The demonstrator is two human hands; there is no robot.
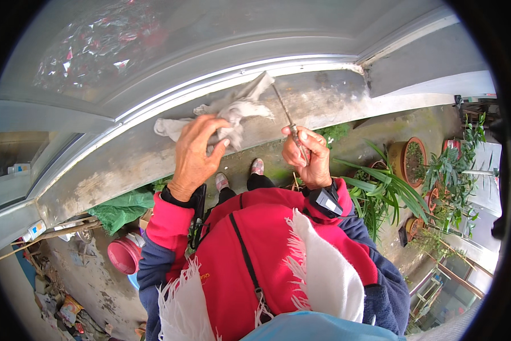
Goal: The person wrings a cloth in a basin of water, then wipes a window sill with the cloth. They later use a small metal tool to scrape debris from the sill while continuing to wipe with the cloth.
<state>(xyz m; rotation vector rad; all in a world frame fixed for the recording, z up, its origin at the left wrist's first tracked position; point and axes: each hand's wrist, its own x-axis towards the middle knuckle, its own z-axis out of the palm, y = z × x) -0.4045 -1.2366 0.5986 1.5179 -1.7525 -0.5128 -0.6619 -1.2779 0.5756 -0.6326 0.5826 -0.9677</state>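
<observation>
A pale grey, wrinkled rag (237, 111), partly blurred, hangs from my left hand (197, 155), whose thumb and fingers are closed on its lower part. My right hand (308, 155) grips the handle of a thin, screwdriver-like tool (286, 107) with a worn, dirty metal shaft. That shaft points up and away from me. At its far end a raised corner of the rag meets the tip; whether it is wrapped on or only touching, I cannot tell. Both hands are above or just in front of a stained concrete window sill (319, 100).
Beyond the sill runs a white window frame (238, 74) with glass panes. Potted plants (383, 183) stand on the right, including a round clay pot (413, 162). At the lower left are a pink bucket (123, 255), green sheeting (123, 209) and a wooden pole (55, 234).
</observation>
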